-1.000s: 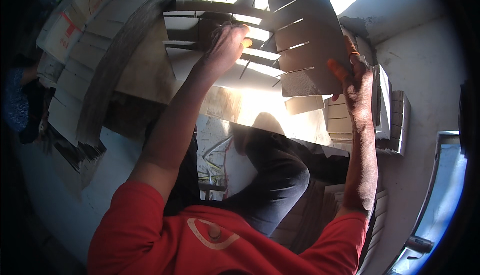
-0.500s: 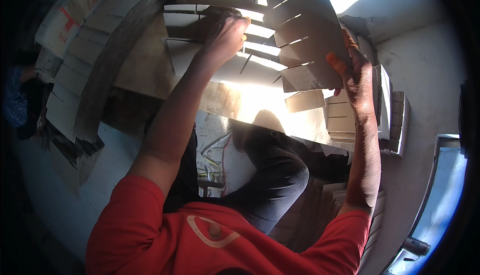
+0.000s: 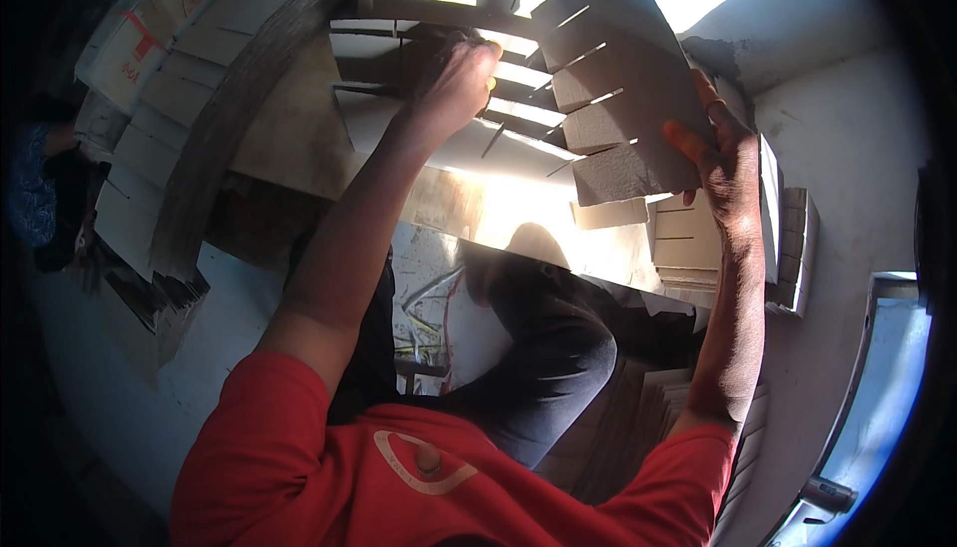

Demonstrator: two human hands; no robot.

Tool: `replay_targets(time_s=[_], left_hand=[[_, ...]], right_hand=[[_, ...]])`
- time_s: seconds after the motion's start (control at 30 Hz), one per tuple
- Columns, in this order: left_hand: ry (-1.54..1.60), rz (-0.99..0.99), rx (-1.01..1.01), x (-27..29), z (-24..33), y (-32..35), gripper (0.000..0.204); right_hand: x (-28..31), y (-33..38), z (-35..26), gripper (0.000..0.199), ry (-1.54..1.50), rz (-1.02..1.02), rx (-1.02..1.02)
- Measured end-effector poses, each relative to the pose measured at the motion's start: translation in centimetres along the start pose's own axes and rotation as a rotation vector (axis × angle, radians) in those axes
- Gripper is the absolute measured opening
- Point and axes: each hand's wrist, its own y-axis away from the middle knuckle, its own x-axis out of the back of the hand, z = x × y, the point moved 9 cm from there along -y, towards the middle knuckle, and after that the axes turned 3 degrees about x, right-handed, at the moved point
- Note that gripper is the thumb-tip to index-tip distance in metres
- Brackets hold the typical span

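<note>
My right hand (image 3: pixel 731 163), with orange covers on the thumb and a finger, grips the right edge of a slotted cardboard sheet (image 3: pixel 623 99). The sheet is tilted up, its row of slits facing left. My left hand (image 3: pixel 461 84) is closed over a partly assembled cardboard divider grid (image 3: pixel 374 119); yellow shows on its fingers. Its fingertips lie in shadow among the strips, and what they pinch is hidden. The sheet's slotted edge overlaps the right ends of the grid's strips in view; whether they interlock I cannot tell.
A tall stack of slotted cardboard (image 3: pixel 234 84) leans at the left. More cardboard pieces (image 3: pixel 683 238) are stacked at the right by the wall (image 3: pixel 837 148). Strong sunlight washes out part of the work board (image 3: pixel 439 198). At the far left is another person's patterned sleeve (image 3: pixel 35 198).
The slotted sheet and my right hand have shifted slightly right and down. My left hand stays at the grid, with almost no change in its grip.
</note>
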Motion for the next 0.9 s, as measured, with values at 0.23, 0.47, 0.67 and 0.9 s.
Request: replay_targets(time_s=[0.23,0.47,0.67,0.9], left_hand=[[-0.059,0.035,-0.079,-0.2,0.0,0.0,0.033],[-0.055,0.023,-0.051,0.5,0.6,0.2,0.033],[0.047,0.048,-0.056,0.4,0.4,0.2,0.03],[0.054,-0.372,-0.07,-0.7,5.3,2.1,0.028]], right_hand=[[-1.5,-1.6,-0.3,0.059,0.028,-0.112,0.004],[-4.6,-1.7,1.0,0.061,0.024,-0.221,-0.043],[-7.0,-0.6,3.7,0.068,0.051,-0.234,-0.156],[-6.7,0.1,3.3,0.067,0.09,-0.244,-0.145]])
